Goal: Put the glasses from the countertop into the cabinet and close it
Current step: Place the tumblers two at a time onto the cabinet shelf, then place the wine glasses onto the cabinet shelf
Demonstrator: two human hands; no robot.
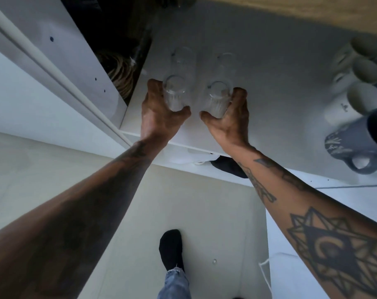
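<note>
I look steeply down onto a white cabinet shelf [269,67]. My left hand [159,117] is wrapped around a clear ribbed glass [174,93] that stands near the shelf's front edge. My right hand [230,121] grips a second clear glass [218,98] right beside it. Just behind these two stand two more clear glasses, one [184,58] on the left and one [226,61] on the right. The open white cabinet door [53,67] runs along the left.
Several white and cream mugs [360,67] and a grey patterned mug [353,145] stand on the shelf's right part. A stack of striped plates [120,72] shows in the dark compartment at left. Below are a pale floor, my black sock [171,249] and jeans.
</note>
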